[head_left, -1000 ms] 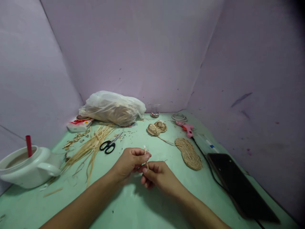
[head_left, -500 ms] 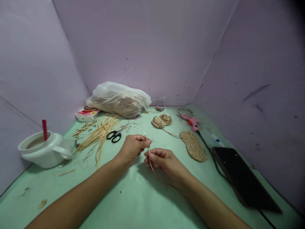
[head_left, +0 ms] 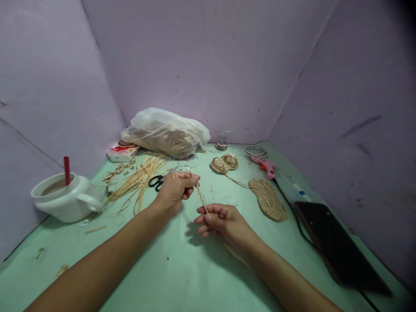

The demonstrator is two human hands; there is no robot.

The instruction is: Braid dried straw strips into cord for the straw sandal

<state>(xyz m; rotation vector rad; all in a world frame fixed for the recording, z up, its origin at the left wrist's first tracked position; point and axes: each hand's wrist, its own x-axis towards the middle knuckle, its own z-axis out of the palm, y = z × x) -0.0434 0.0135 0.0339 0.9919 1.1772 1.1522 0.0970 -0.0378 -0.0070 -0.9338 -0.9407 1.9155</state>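
Head view: your left hand (head_left: 177, 189) is pinched on a thin fibre strand (head_left: 201, 196) near its pale tip, and your right hand (head_left: 224, 221) nips it lightly lower down. The strand runs between them, left of the coiled fibre piece (head_left: 268, 200) and well apart from it. If the left pinch slackens, the strand could slip or untwist; too hard a pull might snap it at a weak spot. The scissors (head_left: 156, 182), farther left of that piece, are partly hidden; whether their blades touch your left hand is hard to tell, but a sideways sweep could knock them.
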